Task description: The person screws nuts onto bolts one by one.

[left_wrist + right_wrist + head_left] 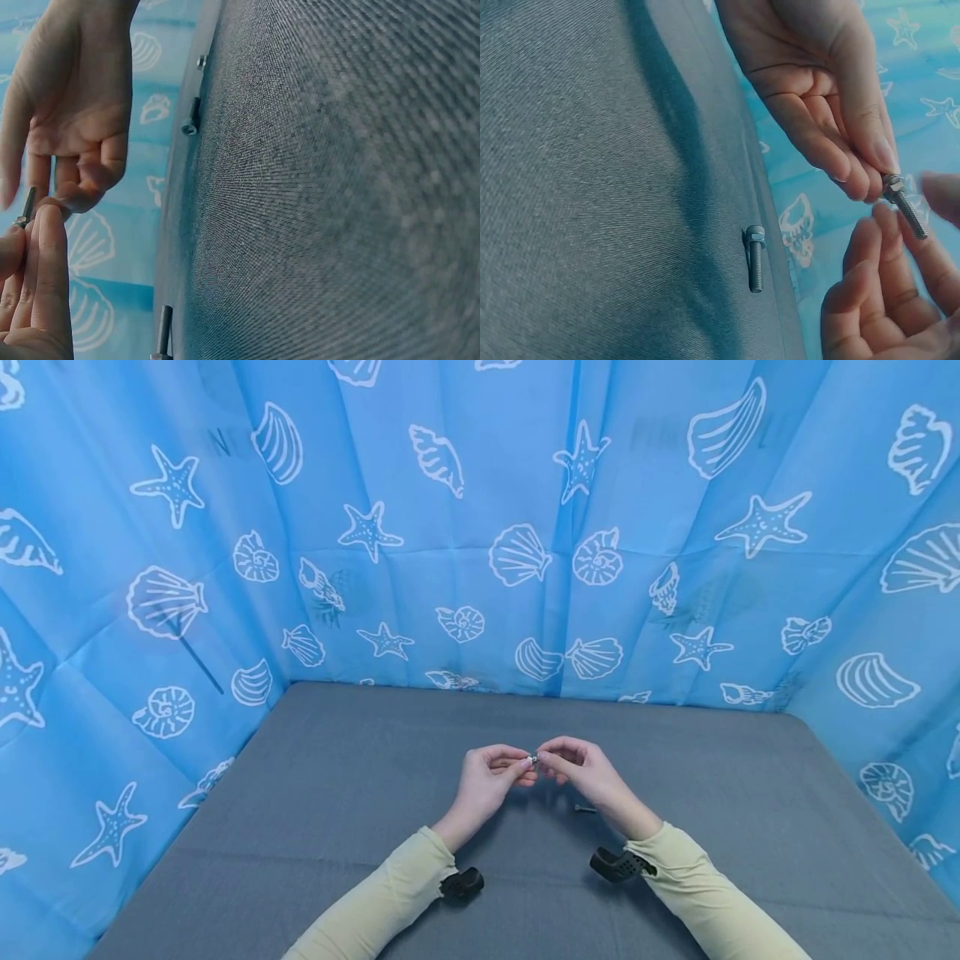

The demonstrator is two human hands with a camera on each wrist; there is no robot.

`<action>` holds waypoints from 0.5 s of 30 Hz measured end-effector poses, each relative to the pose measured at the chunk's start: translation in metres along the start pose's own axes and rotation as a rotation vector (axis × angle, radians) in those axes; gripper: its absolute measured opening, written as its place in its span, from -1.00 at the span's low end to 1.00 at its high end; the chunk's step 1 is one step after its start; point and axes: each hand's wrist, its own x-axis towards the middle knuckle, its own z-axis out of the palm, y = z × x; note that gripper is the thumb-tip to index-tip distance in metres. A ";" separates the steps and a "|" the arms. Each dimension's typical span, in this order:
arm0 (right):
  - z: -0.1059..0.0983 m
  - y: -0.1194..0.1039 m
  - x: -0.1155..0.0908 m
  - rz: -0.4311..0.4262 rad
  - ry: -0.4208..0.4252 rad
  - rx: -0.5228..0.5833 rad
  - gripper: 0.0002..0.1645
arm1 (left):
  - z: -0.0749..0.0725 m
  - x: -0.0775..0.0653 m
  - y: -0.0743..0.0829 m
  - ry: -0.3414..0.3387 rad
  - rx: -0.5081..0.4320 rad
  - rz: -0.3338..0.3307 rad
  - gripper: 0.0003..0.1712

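Near the middle of the table, my left hand (483, 787) and right hand (592, 774) meet at a small metal bolt (910, 212). Thumb and fingertips of the left hand pinch it at the head end, where a hex nut (892, 187) sits. The threaded shank sticks out towards the right hand. Around that shank, the right thumb and fingers stand apart, with fingertips right by the nut in the right wrist view. Below the right hand, another bolt (585, 809) lies on the table.
Grey cloth covers the table (337, 760). In the left wrist view, a loose nut (201, 62), a socket-head bolt (191, 118) and a further bolt (163, 334) lie on it. A blue curtain (465, 577) with white shells surrounds the back and sides.
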 end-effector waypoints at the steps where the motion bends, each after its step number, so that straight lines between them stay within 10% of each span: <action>1: 0.000 0.000 0.000 -0.009 -0.001 0.006 -0.65 | -0.001 0.001 -0.004 0.003 -0.001 -0.004 -0.83; 15: -0.001 0.006 0.002 -0.006 -0.014 0.012 -0.66 | 0.000 -0.005 0.014 -0.014 -0.003 -0.018 -0.83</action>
